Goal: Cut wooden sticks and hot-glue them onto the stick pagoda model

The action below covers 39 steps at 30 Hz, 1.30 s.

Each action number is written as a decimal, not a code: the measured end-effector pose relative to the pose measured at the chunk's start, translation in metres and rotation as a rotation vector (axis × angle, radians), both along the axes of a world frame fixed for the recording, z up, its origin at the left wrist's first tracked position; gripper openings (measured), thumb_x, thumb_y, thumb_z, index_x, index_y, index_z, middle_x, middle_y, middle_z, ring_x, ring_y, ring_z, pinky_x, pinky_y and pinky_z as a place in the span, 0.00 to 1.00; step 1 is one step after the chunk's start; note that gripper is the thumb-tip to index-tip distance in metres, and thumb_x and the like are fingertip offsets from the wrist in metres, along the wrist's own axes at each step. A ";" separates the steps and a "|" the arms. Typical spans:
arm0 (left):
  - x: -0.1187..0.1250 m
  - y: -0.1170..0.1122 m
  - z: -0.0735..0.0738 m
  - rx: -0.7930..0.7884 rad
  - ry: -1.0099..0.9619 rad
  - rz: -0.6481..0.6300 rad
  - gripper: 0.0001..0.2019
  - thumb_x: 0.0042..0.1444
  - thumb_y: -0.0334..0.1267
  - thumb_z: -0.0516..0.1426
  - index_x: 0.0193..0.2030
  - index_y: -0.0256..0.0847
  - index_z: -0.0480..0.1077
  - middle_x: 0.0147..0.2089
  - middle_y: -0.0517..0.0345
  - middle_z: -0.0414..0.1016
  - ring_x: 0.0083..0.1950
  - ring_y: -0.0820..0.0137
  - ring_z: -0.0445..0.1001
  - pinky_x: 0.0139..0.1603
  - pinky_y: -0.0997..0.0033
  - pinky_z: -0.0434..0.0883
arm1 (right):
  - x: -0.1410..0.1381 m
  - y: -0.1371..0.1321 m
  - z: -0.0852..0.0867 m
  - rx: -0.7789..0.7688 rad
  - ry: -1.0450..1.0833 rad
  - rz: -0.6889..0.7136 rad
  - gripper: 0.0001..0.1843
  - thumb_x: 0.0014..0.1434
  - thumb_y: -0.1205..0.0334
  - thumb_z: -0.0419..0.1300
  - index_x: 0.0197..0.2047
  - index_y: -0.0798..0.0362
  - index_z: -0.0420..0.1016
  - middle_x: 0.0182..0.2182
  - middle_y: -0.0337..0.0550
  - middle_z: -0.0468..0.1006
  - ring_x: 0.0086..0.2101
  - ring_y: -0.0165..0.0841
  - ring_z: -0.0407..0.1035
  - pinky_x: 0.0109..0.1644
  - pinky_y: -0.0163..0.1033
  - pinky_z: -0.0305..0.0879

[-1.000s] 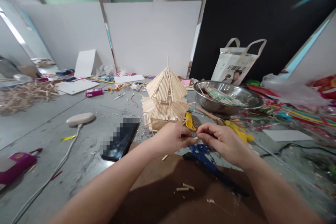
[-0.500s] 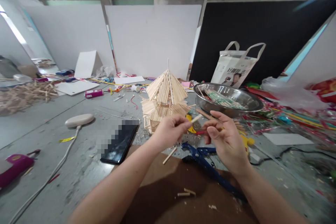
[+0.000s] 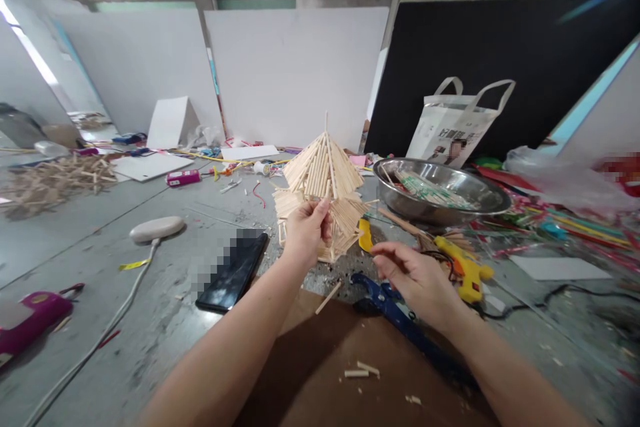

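Note:
A pagoda-like model of thin wooden sticks (image 3: 324,163) stands mid-table, with a pointed roof over a flared lower tier. My left hand (image 3: 307,230) is closed in a pinch directly in front of the lower tier. The short wooden stick in its grip is mostly hidden by the fingers; whether it touches the model I cannot tell. To the right, my right hand (image 3: 415,277) hovers above blue-handled cutters (image 3: 400,320), its fingers loosely curled and apart, holding nothing visible. A loose stick (image 3: 328,298) lies between the hands, near the brown board (image 3: 305,373).
A yellow glue gun (image 3: 465,270) lies right of my right hand, with a metal bowl (image 3: 435,213) of sticks behind it. On the left are a phone (image 3: 235,273), a white corded device (image 3: 157,229) and a purple tool (image 3: 35,323). A stick pile (image 3: 60,180) lies farther left.
My left hand has moved left and away from me, up to the model, carrying the short stick. My right hand has dropped slightly, uncovering the glue gun. The view has shifted a little.

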<state>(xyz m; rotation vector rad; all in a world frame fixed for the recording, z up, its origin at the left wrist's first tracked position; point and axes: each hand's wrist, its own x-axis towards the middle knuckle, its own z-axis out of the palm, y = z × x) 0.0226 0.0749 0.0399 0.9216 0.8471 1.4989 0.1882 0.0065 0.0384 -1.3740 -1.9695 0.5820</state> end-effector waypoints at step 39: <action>-0.001 0.003 0.008 0.000 -0.086 -0.023 0.11 0.41 0.38 0.58 0.21 0.36 0.59 0.16 0.66 0.62 0.12 0.83 0.57 0.12 0.82 0.53 | -0.005 0.001 0.000 0.027 -0.444 0.100 0.15 0.57 0.56 0.43 0.35 0.50 0.69 0.30 0.40 0.75 0.30 0.31 0.68 0.32 0.35 0.58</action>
